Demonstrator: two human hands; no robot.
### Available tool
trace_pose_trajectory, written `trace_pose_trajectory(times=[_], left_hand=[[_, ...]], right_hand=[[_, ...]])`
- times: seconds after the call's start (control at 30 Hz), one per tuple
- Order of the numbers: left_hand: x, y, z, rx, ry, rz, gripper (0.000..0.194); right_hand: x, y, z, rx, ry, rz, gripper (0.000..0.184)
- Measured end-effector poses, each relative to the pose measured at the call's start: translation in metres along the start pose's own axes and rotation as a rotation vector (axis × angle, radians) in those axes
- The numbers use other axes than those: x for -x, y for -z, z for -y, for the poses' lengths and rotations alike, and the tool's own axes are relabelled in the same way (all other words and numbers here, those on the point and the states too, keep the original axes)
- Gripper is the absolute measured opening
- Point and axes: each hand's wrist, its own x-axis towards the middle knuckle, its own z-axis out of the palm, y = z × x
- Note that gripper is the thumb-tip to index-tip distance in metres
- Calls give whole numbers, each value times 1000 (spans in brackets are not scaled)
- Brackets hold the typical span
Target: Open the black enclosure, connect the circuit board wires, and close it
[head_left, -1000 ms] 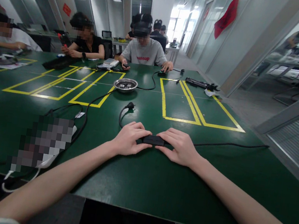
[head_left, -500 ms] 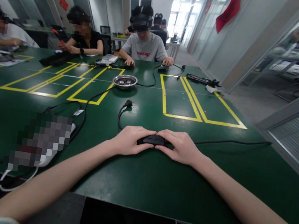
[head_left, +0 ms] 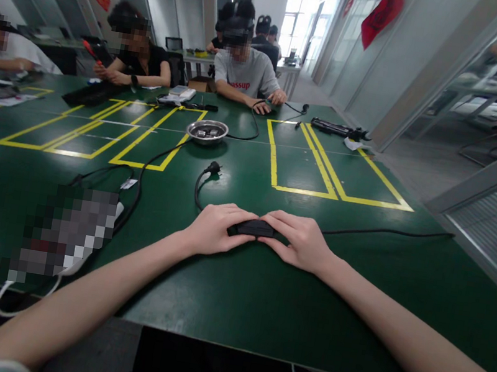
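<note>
A black power adapter (head_left: pixel 253 229) lies lengthwise on the green table in front of me. My left hand (head_left: pixel 217 227) grips its left end, thumb on the near side and fingers over the far side. My right hand (head_left: pixel 295 239) pinches the right end the same way, so the fingertips of both hands almost meet over the middle. From the left end a short cord curves away to a black plug (head_left: pixel 214 168) beyond my left hand. A thin black cable (head_left: pixel 387 232) runs out past my right hand toward the table's right edge.
A metal bowl (head_left: pixel 207 132) with small metal parts stands farther back. Yellow tape (head_left: pixel 304 192) marks the green table (head_left: pixel 266 314). A white power strip (head_left: pixel 92 249), partly blurred, lies at left with cords. Across the table, a co-worker (head_left: pixel 247 73) handles a black item.
My hands keep their hold on the power adapter, nearly unmoved. The co-worker opposite has brought one hand over to the right, beside the other. The view has shifted slightly.
</note>
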Motion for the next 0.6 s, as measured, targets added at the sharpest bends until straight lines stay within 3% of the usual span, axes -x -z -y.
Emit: trace_pose_trajectory(times=[0.13,0.6], left_hand=[[2,0,3,49,-36,-88,42],[2,1,2,14,1,-17,40]], right_hand=[[1,2,0,33,42,-72,28],[-2,0,0,-7,-9,-52,30]])
